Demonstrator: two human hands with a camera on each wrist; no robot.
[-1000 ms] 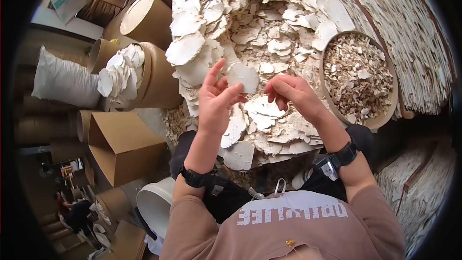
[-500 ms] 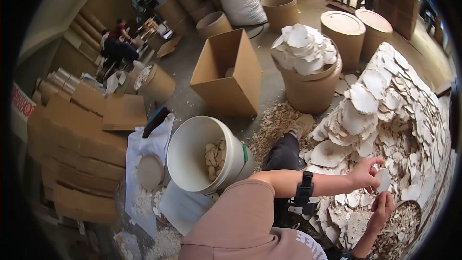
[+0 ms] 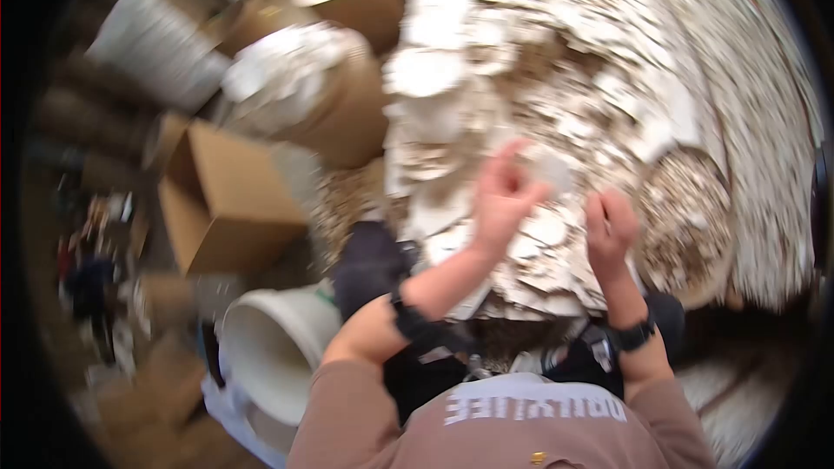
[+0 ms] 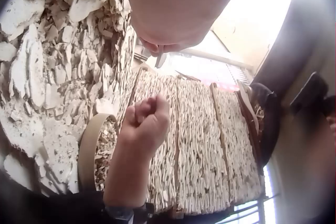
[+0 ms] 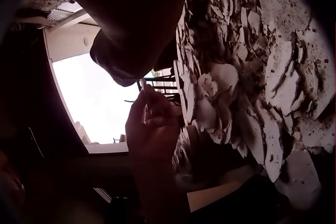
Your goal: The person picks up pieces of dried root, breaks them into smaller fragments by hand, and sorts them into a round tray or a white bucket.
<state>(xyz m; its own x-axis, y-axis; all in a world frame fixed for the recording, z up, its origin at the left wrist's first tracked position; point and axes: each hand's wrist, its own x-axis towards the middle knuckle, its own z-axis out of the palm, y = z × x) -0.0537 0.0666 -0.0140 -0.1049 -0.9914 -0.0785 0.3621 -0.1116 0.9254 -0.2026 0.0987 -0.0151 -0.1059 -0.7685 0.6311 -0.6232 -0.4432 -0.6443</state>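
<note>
My left hand [image 3: 504, 200] pinches a thin, flat white dried slice [image 3: 553, 169] by its edge, above a big heap of similar slices [image 3: 426, 74]. Seen edge-on in the left wrist view, the slice [image 4: 161, 57] juts out below the fingers. My right hand [image 3: 612, 230] hovers a short way to the right of the slice, apart from it. Its fingers are curled in the left wrist view, where the right hand [image 4: 144, 129] shows nothing between them. The head view is blurred.
A round tub of small broken chips [image 3: 686, 217] stands right of the heap, beside tall stacked slices [image 3: 764, 122]. To the left are an open cardboard box [image 3: 234, 200], a fibre drum [image 3: 347, 113] topped with slices and a white bucket [image 3: 269, 356] by my leg.
The head view swung left toward the bucket and boxes, then back to the heap. My left hand keeps the slice throughout. The right hand, close to the slice half a second ago, is now farther off.
</note>
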